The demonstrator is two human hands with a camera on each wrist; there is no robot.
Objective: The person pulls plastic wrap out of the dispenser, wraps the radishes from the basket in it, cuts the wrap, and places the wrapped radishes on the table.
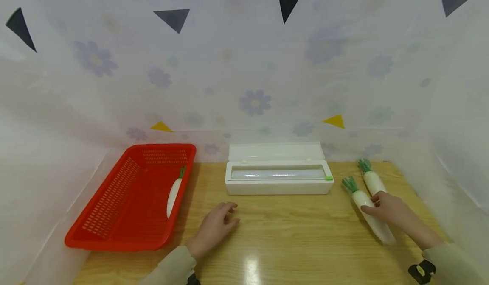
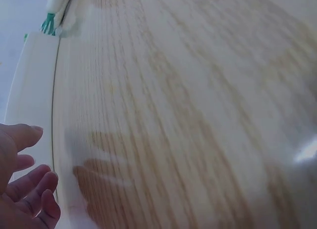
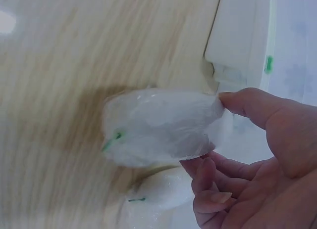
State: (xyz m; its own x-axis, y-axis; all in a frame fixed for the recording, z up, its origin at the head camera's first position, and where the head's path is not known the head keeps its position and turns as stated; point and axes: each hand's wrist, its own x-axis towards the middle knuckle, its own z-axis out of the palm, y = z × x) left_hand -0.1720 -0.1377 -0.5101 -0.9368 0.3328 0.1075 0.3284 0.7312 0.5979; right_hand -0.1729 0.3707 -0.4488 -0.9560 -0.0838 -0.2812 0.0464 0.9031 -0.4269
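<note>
The farther radish (image 1: 374, 182) partly hidden behind the right hand (image 1: 390, 208) in head view.

The sleeved left forearm (image 1: 172, 263) slants in from the near side of the desk (image 1: 290, 230), left of its middle; the left hand (image 1: 214, 227) hangs idle, fingers loosely bent, thumb apart. The right forearm (image 1: 422, 232) reaches in over the desk's right edge, and the right hand (image 1: 389, 208) pinches between thumb and fingertips, palm partly hollowed.

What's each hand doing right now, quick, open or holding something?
Left hand: open, fingers relaxed, holding nothing.
Right hand: holding a plastic-wrapped radish between thumb and fingers.
</note>
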